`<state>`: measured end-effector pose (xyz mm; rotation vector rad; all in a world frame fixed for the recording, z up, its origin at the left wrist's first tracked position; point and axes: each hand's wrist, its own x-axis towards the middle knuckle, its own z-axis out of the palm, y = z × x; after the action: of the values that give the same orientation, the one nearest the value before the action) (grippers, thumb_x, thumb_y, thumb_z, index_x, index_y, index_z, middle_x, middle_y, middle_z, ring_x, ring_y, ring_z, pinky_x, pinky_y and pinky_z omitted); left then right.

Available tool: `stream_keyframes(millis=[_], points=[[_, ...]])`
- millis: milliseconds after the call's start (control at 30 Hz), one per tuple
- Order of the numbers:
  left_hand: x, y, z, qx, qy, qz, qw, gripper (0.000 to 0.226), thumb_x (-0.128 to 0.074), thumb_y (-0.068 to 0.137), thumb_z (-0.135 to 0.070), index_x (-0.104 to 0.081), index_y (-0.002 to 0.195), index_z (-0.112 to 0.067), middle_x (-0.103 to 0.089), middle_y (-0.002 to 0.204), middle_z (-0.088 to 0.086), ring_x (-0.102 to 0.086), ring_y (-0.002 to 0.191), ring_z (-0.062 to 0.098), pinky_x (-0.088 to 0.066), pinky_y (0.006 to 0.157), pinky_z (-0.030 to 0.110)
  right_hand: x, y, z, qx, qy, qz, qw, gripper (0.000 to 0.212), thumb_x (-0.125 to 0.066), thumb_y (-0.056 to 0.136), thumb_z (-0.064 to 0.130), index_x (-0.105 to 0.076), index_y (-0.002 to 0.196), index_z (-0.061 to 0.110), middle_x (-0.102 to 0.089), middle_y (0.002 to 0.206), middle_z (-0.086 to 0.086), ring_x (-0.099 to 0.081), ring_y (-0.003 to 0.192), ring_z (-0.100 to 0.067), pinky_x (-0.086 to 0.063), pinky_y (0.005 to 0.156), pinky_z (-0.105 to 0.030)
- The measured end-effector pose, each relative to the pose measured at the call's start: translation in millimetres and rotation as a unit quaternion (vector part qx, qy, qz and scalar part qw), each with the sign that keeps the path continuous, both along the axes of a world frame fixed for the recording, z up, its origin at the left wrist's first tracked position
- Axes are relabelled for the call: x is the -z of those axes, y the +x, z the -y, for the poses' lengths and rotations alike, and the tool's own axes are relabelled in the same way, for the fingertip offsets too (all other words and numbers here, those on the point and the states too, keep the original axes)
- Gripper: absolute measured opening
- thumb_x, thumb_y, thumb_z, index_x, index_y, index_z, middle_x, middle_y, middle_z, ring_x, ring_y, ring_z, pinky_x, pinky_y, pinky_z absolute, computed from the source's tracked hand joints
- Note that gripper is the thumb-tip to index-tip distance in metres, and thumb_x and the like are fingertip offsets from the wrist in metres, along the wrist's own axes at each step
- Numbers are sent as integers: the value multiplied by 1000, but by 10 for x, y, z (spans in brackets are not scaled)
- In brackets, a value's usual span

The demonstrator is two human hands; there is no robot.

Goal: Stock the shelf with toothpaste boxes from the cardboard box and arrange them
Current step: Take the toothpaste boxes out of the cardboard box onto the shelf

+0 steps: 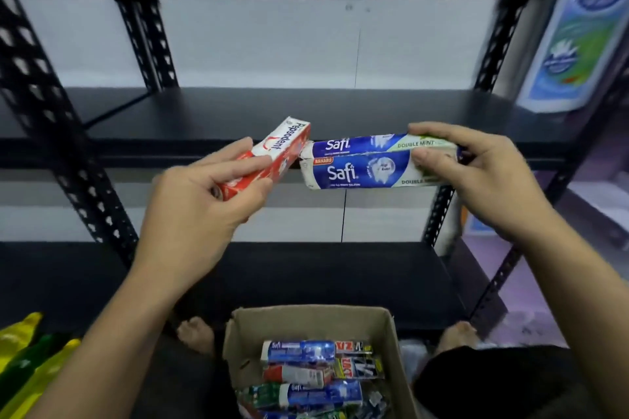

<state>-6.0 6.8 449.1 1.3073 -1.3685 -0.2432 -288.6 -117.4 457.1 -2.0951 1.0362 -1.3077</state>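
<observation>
Brown cardboard box (308, 318) sits nearest, low between the forearms, with more toothpaste boxes (316, 374) lying in it, "Safi" legible on the blue ones. Above it, the left hand (204, 204) pinches the near end of a red Pepsodent box (280, 150) between thumb and fingers. Its long axis slants up and away to the right. The right hand (486, 177) has its grip curled round the right end of a blue Safi box (357, 173) (one box showing two faces or two stacked, I cannot tell), printed "BAHARU" and "DOUBLE MINT". This box lies level, parallel to the shelf edge. The free ends nearly meet. The black shelf (306, 109) lies straight beyond both, and I judge it about equally near each hand.
</observation>
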Motion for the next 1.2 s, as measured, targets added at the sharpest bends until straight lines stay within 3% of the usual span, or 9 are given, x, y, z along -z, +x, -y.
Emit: stream_keyframes(millis=[67, 167, 267, 400, 567, 667, 833, 967, 1200], points=[[-171, 43, 42, -4, -25, 5, 1000, 23, -76, 82, -14, -77, 103, -20, -66, 123, -10, -59, 108, -12, -48, 77, 6, -158, 11, 83, 3, -1, 28, 1000, 25, -71, 89, 31, -71, 113, 36, -76, 97, 4, -71, 92, -27, -55, 89, -50], [-367, 122, 232, -8, -35, 3, 999, 21, -76, 81, -16, -77, 102, -22, -67, 120, -11, -61, 106, -11, -52, 83, 12, -294, 79, 253, 12, 12, 64, 998, 23, -71, 88, 31, -72, 111, 37, -76, 94, 0, -72, 90, -26, -57, 87, -47], [-491, 202, 548, -36, -35, 14, 999, 21, -76, 83, -19, -78, 103, -24, -68, 121, -13, -60, 105, -13, -54, 89, 20, -302, 189, 503, 59, 14, 81, 995, 22, -70, 87, 36, -72, 109, 38, -76, 93, 3, -71, 80, -11, -57, 75, -33], [-467, 283, 1082, -84, -29, 72, 993, 21, -74, 83, -21, -78, 104, -23, -67, 125, -8, -61, 109, -4, -49, 99, 21, -195, 399, 814, 157, -16, 42, 987, 34, -67, 87, 36, -67, 121, 31, -69, 94, 7, -65, 91, -14, -47, 82, -16], [-209, 396, 1661, -84, 5, 173, 981, 30, -73, 84, -17, -74, 113, -21, -61, 135, -1, -59, 119, 9, -36, 104, 14, -5, 585, 1128, 171, -35, -239, 955, 66, -63, 88, 39, -38, 148, 27, -49, 132, -4, -52, 119, -24, -43, 96, -36], [-169, 507, 1915, -78, 25, 274, 958, 37, -74, 85, -21, -70, 121, -23, -58, 139, -5, -57, 123, 15, -39, 100, 20, -5, 648, 1331, 187, -32, -241, 952, 66, -60, 90, 40, -35, 149, 28, -47, 136, -3, -50, 121, -25, -43, 96, -39], [-238, 750, 2319, -76, 100, 344, 930, 48, -74, 84, -31, -60, 130, -34, -49, 147, -6, -52, 128, 23, -43, 101, 35, -112, 642, 1780, 200, 1, -265, 943, 64, -59, 88, 45, -39, 147, 28, -52, 136, -6, -50, 123, -28, -44, 96, -41], [-244, 941, 2639, -92, 118, 337, 930, 43, -69, 86, -28, -57, 126, -38, -60, 133, -5, -58, 113, 25, -48, 91, 35, -164, 603, 2111, 244, 17, -316, 917, 60, -54, 89, 51, -38, 144, 34, -54, 133, -4, -51, 122, -29, -42, 95, -43], [-240, 1131, 3050, -119, 109, 351, 922, 38, -65, 90, -20, -57, 126, -31, -59, 132, -4, -56, 117, 27, -47, 94, 41, -178, 516, 2585, 307, 41, -344, 886, 63, -48, 91, 50, -30, 148, 29, -53, 138, -9, -47, 125, -34, -37, 99, -46]])
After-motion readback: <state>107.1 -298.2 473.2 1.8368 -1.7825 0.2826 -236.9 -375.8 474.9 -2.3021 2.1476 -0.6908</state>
